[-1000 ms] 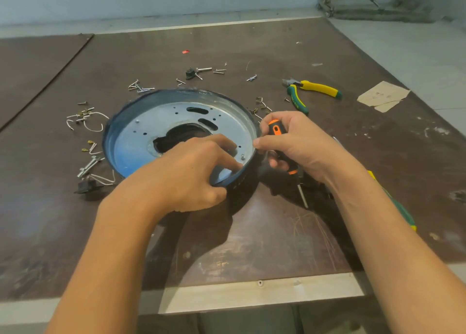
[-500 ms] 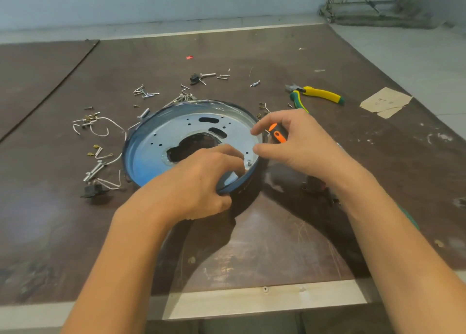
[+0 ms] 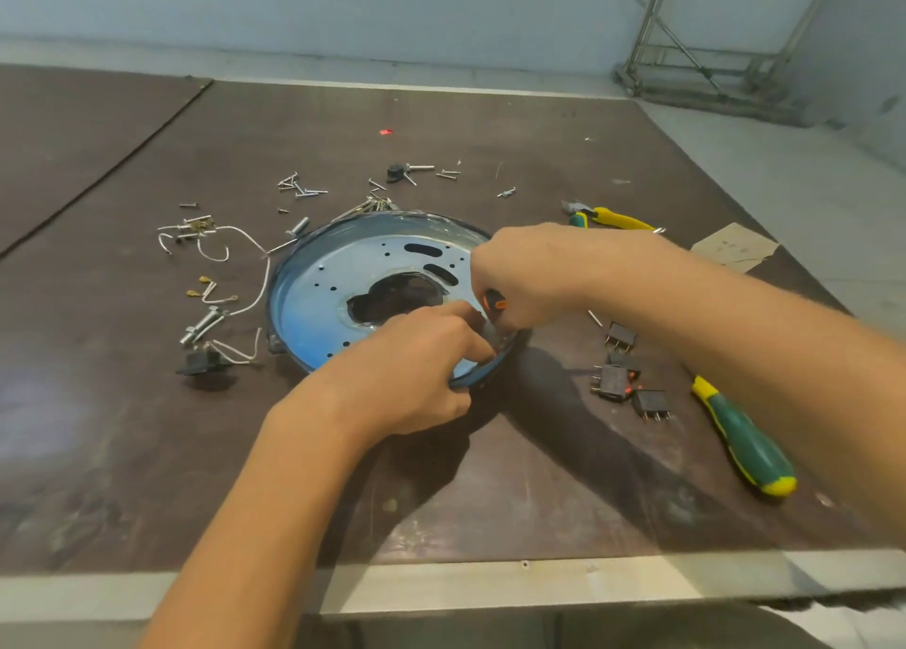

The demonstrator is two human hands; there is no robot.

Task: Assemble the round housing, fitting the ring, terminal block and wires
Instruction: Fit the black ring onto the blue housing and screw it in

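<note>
- The round housing [image 3: 333, 295] lies dish-up on the bench [image 3: 490, 477].
- Our left hand [image 3: 416, 369] pinches its near rim, steadying it.
- Our right hand [image 3: 529, 276] is closed around an orange-handled screwdriver [image 3: 494, 300] at that rim.
- We should keep the tool upright and press firmly.
- We can read no labels.

Round silvery-blue metal housing [image 3: 343, 295] has a dark blue rim; right of it lie a green, yellow-tipped screwdriver [image 3: 745, 440], yellow-and-green pliers [image 3: 613, 218] and black blocks [image 3: 632, 384].
</note>
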